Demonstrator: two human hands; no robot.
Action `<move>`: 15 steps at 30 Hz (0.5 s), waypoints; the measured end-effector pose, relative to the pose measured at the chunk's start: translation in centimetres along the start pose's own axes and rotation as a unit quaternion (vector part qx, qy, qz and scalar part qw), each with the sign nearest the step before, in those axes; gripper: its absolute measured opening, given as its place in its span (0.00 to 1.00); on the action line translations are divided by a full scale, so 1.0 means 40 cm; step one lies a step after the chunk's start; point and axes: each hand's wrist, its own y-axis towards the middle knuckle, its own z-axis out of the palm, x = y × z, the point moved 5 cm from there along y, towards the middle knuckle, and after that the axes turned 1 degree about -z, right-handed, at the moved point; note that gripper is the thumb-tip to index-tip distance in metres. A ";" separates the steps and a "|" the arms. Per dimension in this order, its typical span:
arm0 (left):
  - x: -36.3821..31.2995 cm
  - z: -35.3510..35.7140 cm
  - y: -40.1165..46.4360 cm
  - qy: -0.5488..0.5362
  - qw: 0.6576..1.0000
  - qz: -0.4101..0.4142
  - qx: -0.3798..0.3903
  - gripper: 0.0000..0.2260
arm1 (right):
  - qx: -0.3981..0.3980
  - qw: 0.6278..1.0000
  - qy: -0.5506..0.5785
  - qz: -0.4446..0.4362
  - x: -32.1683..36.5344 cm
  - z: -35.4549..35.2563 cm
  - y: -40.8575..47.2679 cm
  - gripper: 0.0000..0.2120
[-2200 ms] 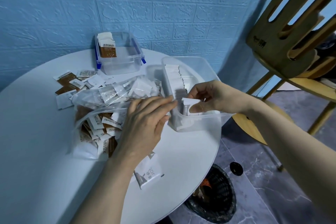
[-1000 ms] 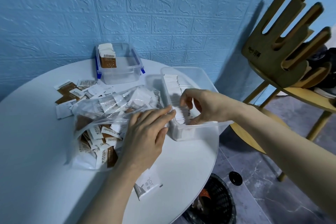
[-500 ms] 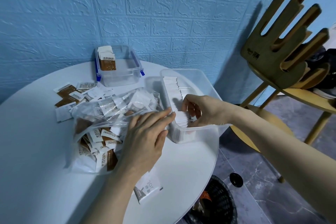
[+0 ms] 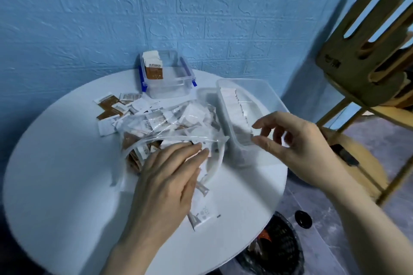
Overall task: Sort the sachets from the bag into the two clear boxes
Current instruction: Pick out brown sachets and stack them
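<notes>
- near clear box [image 4: 263,96]: long axis runs from the table [image 4: 55,174] edge toward the wall; white sachets [image 4: 237,107] stand in a row along it.
- right hand [image 4: 297,145]: relaxed, holding nothing, just right of that row.
- left hand [image 4: 165,183]: fingers straight, resting on the bag [image 4: 174,123].
- far clear box [image 4: 169,78]: brown sachets upright.

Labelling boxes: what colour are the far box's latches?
Blue latches on the far clear box; head view.

Print on the sachets [image 4: 153,71] is too blurred to read.
</notes>
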 end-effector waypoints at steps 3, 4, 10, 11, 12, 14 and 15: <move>0.024 -0.038 -0.067 0.020 0.999 -0.025 -0.017 0.11 | 0.017 0.999 0.030 -0.001 0.040 0.063 -0.080 0.07; 0.027 -0.045 -0.088 0.025 0.999 -0.033 -0.017 0.11 | 0.028 0.999 0.035 0.009 0.044 0.090 -0.103 0.08; 0.038 -0.032 -0.157 0.054 0.996 -0.067 0.030 0.11 | 0.076 0.991 0.024 0.108 0.040 0.221 -0.189 0.26; 0.039 -0.028 -0.162 0.059 0.995 -0.069 0.038 0.11 | 0.078 0.990 0.011 0.114 0.043 0.234 -0.194 0.28; 0.040 -0.025 -0.167 0.064 0.994 -0.071 0.045 0.12 | 0.081 0.989 -0.004 0.120 0.049 0.244 -0.196 0.29; 0.045 -0.023 -0.174 0.064 0.993 -0.076 0.059 0.13 | 0.096 0.986 -0.031 0.135 0.061 0.267 -0.193 0.32; 0.047 -0.023 -0.177 0.061 0.993 -0.077 0.066 0.13 | 0.100 0.984 -0.043 0.144 0.065 0.277 -0.190 0.33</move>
